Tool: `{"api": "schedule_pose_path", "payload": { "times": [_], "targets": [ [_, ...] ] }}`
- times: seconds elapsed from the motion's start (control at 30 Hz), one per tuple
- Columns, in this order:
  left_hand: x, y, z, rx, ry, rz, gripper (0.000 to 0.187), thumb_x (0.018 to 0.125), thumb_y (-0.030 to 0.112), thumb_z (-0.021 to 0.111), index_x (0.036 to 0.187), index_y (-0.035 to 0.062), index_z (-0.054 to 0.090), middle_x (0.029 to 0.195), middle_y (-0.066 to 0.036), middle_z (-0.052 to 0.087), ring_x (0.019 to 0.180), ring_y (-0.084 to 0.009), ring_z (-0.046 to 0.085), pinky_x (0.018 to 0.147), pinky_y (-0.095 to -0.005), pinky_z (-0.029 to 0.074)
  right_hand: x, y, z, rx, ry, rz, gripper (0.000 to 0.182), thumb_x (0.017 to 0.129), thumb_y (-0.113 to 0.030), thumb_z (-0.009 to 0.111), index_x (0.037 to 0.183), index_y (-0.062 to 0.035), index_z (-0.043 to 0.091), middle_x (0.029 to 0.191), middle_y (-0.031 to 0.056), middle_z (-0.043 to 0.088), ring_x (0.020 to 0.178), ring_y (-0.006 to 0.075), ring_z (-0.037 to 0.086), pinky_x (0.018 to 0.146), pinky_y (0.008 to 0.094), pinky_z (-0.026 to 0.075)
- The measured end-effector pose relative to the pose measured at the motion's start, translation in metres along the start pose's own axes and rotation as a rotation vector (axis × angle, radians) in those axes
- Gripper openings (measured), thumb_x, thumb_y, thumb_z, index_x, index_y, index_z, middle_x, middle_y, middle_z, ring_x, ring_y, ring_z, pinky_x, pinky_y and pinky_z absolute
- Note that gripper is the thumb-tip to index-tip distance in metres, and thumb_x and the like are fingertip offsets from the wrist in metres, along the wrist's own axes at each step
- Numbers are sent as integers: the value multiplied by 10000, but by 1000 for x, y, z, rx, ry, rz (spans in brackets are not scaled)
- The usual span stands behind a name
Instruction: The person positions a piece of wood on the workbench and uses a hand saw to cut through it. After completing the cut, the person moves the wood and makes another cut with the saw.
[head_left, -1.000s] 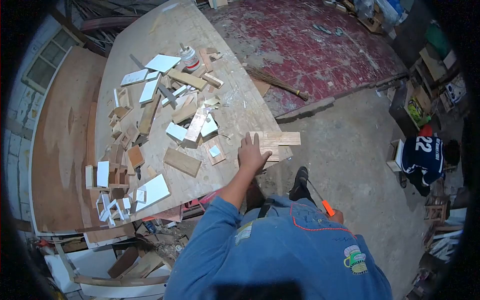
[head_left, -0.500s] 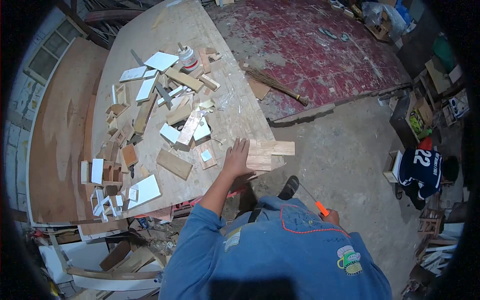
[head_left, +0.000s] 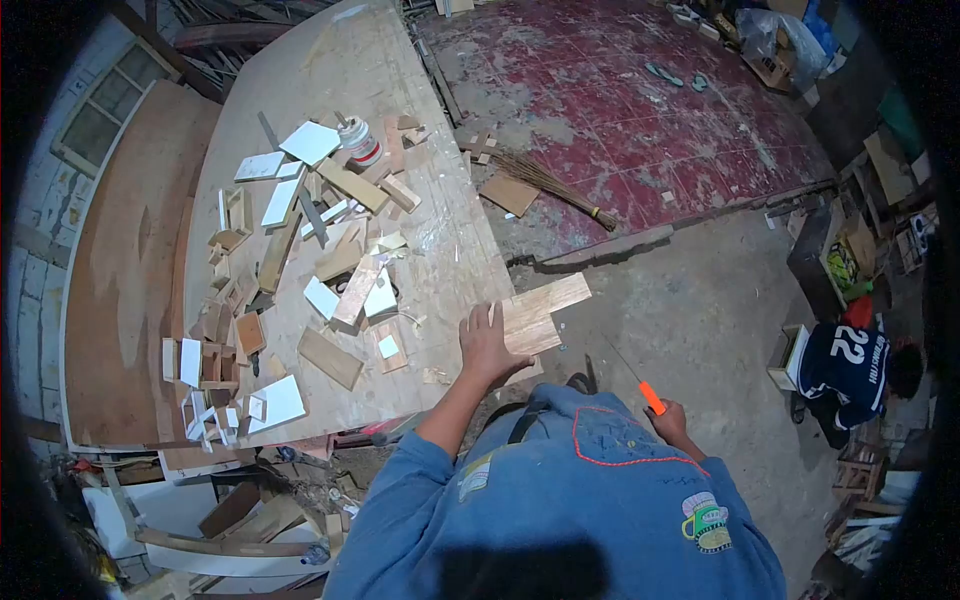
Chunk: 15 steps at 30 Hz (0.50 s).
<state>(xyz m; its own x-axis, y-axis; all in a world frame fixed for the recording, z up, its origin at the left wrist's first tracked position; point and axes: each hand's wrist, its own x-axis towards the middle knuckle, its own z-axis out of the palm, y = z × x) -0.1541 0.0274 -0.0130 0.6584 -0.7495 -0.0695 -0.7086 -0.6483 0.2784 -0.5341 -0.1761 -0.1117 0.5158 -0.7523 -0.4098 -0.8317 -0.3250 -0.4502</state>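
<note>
My left hand (head_left: 483, 345) holds a light wooden board (head_left: 530, 322) at the table's right edge, fingers over its top and thumb along its near side. The board's free end juts past the edge and has a stepped cut, one strip longer than the other. In my right hand (head_left: 671, 421) is a hand saw (head_left: 652, 397), its orange handle in my closed fingers. The thin blade points up and left toward the board, apart from it.
On the table (head_left: 450, 230) lie wood offcuts, white pieces (head_left: 312, 143) and a white jar (head_left: 360, 141). A straw broom (head_left: 560, 185) lies on the red floor. At the right, another person (head_left: 845, 365) crouches beside a wooden box (head_left: 789, 358).
The board has turned, its free end angling upward, and my left hand has shifted slightly toward me with it. My right hand has come out from beside my body, raising the saw.
</note>
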Motion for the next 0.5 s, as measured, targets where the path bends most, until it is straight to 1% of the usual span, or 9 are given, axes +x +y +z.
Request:
{"api": "schedule_pose_path", "payload": {
  "times": [0.03,0.1,0.13,0.2,0.23,0.3,0.33,0.4,0.5],
  "targets": [
    [1,2,-2,4,2,-7,1186,469,601,830,1376,-23,390,1326,-171,430,1295,-330,344,1058,-502,272,3,2,-4,3,-8,6,299,755,-302,752,826,-21,678,735,175,660,690,339,647,640,427,488],
    [4,6,-7,-2,-46,-60,1081,598,605,765,1389,-21,377,1349,-177,417,1302,-331,338,1066,-530,243,11,5,-8,6,-19,5,294,756,-299,750,827,-22,679,734,174,661,691,338,647,641,426,489],
    [9,7,-5,-3,-46,-65,1081,598,605,765,1389,-21,377,1349,-177,417,1302,-331,338,1066,-530,243,13,9,-10,-1,-15,18,295,755,-301,751,829,-25,681,735,171,663,690,336,648,641,425,489],
    [21,6,6,-29,-14,-100,891,784,554,630,1407,-20,355,1424,-200,359,1363,-343,275,1095,-557,193,16,16,-13,-13,-9,33,295,754,-304,751,831,-27,683,736,168,666,689,333,649,640,423,490],
    [26,7,18,-34,-16,-101,891,784,554,630,1407,-20,355,1424,-200,359,1363,-343,275,1095,-557,193,18,20,-13,-14,-1,32,294,753,-306,751,832,-30,685,732,165,667,685,333,649,639,421,490],
    [34,15,35,42,143,-63,732,894,461,512,1421,-17,338,1483,-216,290,1416,-352,193,1123,-569,128,20,23,-14,-14,9,38,294,751,-308,751,832,-33,687,729,161,669,681,332,649,637,420,491],
    [37,18,38,-24,105,-56,728,907,470,477,1429,-14,328,1519,-208,244,1440,-355,135,1135,-574,86,20,22,-15,-24,-8,72,291,751,-308,750,831,-35,688,724,158,668,672,328,648,636,419,489],
    [39,17,41,-9,104,-28,730,905,476,474,1431,-8,327,1519,-204,246,1439,-356,138,1134,-575,83,12,20,-13,-30,-25,126,289,751,-308,749,829,-37,689,718,154,667,663,323,647,634,418,488],
    [40,16,38,18,98,5,740,898,495,471,1434,4,330,1521,-195,251,1438,-357,140,1131,-583,72,-1,12,-5,49,34,169,287,752,-304,744,823,-32,688,705,158,660,652,316,644,629,418,484]
  ]
}}
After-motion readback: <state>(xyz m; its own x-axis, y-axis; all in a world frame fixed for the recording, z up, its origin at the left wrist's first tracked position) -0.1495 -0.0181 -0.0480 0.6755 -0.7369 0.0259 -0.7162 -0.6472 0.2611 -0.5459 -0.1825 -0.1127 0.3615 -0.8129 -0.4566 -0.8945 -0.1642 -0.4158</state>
